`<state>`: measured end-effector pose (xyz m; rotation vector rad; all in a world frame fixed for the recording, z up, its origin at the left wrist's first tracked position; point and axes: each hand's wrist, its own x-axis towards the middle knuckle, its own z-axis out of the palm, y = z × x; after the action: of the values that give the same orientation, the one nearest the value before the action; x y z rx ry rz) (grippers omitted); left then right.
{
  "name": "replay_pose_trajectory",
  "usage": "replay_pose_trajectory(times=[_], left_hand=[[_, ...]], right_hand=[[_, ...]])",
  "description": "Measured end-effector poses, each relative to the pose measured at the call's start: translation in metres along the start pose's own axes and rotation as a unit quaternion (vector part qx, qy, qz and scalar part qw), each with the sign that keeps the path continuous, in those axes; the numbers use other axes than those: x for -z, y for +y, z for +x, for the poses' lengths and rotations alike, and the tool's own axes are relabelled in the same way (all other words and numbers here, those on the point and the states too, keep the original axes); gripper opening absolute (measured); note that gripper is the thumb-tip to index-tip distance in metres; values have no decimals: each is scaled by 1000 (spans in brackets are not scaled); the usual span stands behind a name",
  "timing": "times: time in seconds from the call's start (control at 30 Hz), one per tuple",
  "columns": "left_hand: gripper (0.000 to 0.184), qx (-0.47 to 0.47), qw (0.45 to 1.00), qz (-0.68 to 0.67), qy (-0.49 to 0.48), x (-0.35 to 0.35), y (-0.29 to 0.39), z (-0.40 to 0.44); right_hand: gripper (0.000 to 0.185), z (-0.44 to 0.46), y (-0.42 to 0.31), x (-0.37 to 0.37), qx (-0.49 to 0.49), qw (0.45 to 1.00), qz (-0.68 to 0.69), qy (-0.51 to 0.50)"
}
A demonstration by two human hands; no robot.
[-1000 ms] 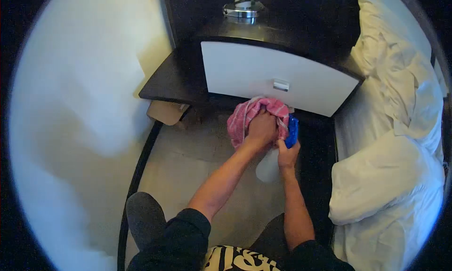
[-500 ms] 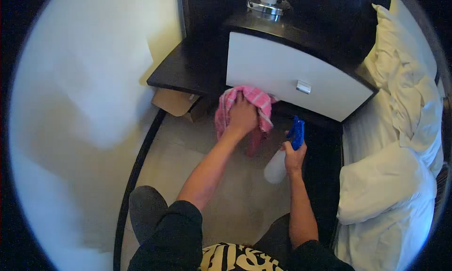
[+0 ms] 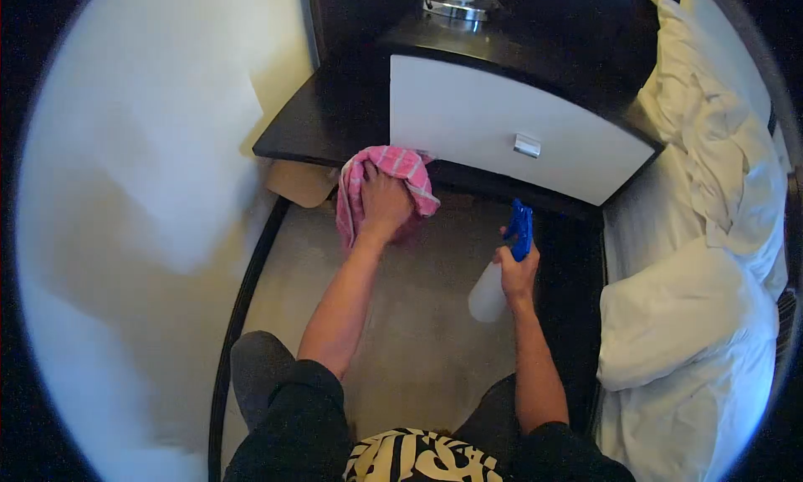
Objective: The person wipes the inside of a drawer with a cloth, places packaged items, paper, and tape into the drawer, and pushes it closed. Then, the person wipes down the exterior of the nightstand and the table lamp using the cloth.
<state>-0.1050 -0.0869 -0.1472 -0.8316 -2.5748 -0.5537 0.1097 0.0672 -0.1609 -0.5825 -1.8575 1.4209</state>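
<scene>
My left hand (image 3: 386,204) holds a pink cloth with white stripes (image 3: 349,189), its fingers pressed into the folds. The cloth is at the lower edge of the dark side shelf (image 3: 314,118), just left of and below the white drawer front (image 3: 485,118). In my right hand (image 3: 519,273) is a spray bottle with a blue trigger head (image 3: 523,229) and a whitish body (image 3: 487,296), tilted, below the drawer handle (image 3: 527,146). My fingers wrap round its neck.
A metal lamp base (image 3: 458,7) stands on the dark nightstand top. Under the shelf on the left is a cardboard box (image 3: 299,183). White bedding (image 3: 686,315) lies along the right, and a pale wall (image 3: 150,189) rises on the left.
My left hand and the cloth have moved left, away from the spray bottle, toward the side shelf. The spray bottle stays in my right hand. The view has shifted slightly.
</scene>
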Motion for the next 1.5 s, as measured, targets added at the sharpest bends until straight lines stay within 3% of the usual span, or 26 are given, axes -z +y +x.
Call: replay_pose_trajectory(times=[0.1,0.23,0.37,0.73,0.93,1.07,1.17,1.3,1.4,1.5], left_hand=[[63,-7,998,44,-47,3,7,2],[59,-70,997,15,5,-1,30,6],[54,-76,995,22,-55,-2,70,9],[55,-136,990,32,37,-18,139,-1],[54,-172,985,-5,27,-32,190,-3],[53,-176,984,-16,3,-44,214,-6],[53,-174,985,-16,10,-46,224,-7],[52,-231,969,-4,81,-59,241,-5],[55,-215,973,-65,-53,-63,258,-4],[56,-242,960,-116,-82,-61,258,-4]], right_hand=[[33,2,3,2,-26,998,50,34],[33,2,5,7,-37,998,43,27],[34,4,4,19,-47,999,18,17],[32,-1,-4,58,-48,994,61,83],[30,-5,4,79,-76,990,43,106],[30,-8,5,89,-63,987,0,151],[32,-8,13,92,50,977,-1,209],[36,-14,8,99,34,981,-18,189],[46,-17,0,100,4,986,18,168],[46,-16,5,95,11,986,33,161]])
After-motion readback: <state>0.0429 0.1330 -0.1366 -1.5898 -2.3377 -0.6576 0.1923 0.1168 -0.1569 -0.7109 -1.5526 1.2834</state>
